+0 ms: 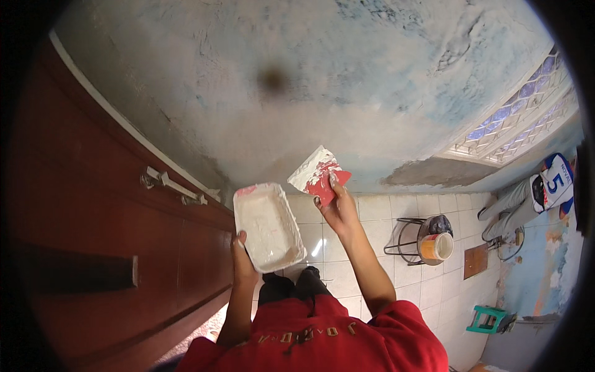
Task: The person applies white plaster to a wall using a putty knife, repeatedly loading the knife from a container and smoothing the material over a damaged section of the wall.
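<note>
My left hand [243, 260] is closed on the near left side of a shallow rectangular tray [266, 226], which is coated with white filler and shows some red at its far rim. In my right hand [336, 204] is a red plastic filler spreader [325, 180], pinched between thumb and fingers. White filler covers the spreader's broad far edge. The spreader is apart from the tray, up and to its right. Ahead of both hands stands a wall [266, 130] with patchy white filler over blue and grey.
A dark red door [124, 217] with a metal handle [173, 186] stands at left. To the right, a round stool [409, 242] bears a bucket [437, 247]. Farther right are a green stool [486, 319], another person [536, 192] and a grilled window [514, 118]. White tiles [378, 214] cover the floor.
</note>
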Motion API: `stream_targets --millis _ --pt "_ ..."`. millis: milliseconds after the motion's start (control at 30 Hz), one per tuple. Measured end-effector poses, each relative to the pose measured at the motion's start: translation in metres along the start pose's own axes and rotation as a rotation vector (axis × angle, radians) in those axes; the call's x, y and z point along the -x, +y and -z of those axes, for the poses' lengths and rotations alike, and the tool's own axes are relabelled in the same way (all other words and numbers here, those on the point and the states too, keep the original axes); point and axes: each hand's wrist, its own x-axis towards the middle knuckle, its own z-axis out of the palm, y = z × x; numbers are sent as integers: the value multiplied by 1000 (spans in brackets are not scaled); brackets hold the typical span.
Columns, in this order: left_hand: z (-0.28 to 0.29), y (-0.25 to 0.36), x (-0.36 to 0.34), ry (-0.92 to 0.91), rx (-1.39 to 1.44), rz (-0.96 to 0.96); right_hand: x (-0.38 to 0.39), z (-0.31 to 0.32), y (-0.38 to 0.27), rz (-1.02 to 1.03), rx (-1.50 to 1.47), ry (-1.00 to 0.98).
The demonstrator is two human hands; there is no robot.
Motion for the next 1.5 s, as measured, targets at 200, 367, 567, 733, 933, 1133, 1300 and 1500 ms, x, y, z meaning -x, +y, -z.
stream_targets --millis 200,367,567,733,933,1133,1300,1500 --pt "-73 3 35 -9 2 -94 88 12 -18 237 142 -103" --pt "-100 -10 57 -84 21 -105 106 38 -13 624 481 -53" --pt "-116 -21 77 -101 75 -99 114 53 -4 823 659 -66" --pt "-120 -18 83 -80 83 -106 103 68 4 871 798 -145" --pt "-102 -13 70 -188 49 -63 89 70 4 1059 1075 -281" --pt "-100 6 56 -265 15 -62 64 73 19 1125 1137 -258" --pt "-94 15 42 -305 -22 -15 56 53 22 1218 1132 -222" --pt "-91 33 30 -382 -1 70 20 79 40 1026 1156 -101"
